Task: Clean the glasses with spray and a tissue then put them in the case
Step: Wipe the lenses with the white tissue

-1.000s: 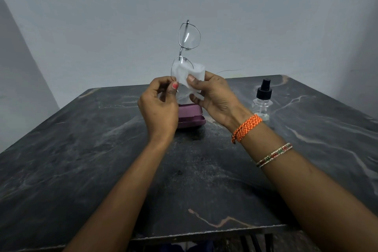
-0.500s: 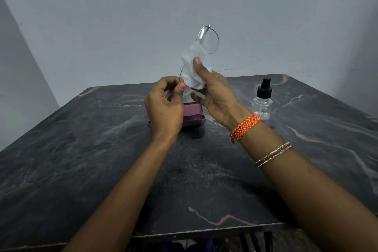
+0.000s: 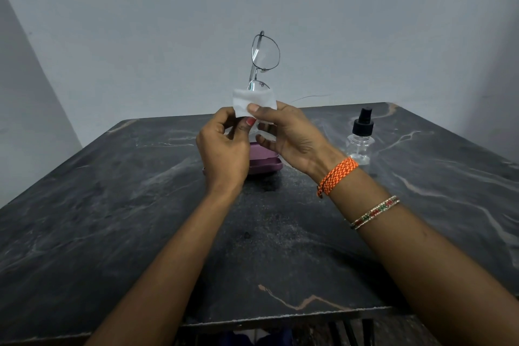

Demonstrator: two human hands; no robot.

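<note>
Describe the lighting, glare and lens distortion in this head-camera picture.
Head view: soft, even light; faint shadows under the hands on the table; pale glare on the upper lens of the glasses; wide-angle bowing along the table's near edge; everything sharp.

Dark marble-look table (image 3: 118,233) w/ pale grey and tan veins, fills most of the view; front edge chipped, dark frame bars showing under it. Behind: plain grey-white wall (image 3: 365,22), no windows. Second wall (image 3: 25,98) angles in at left, slightly darker. Light soft and even, no hard shadows.
</note>
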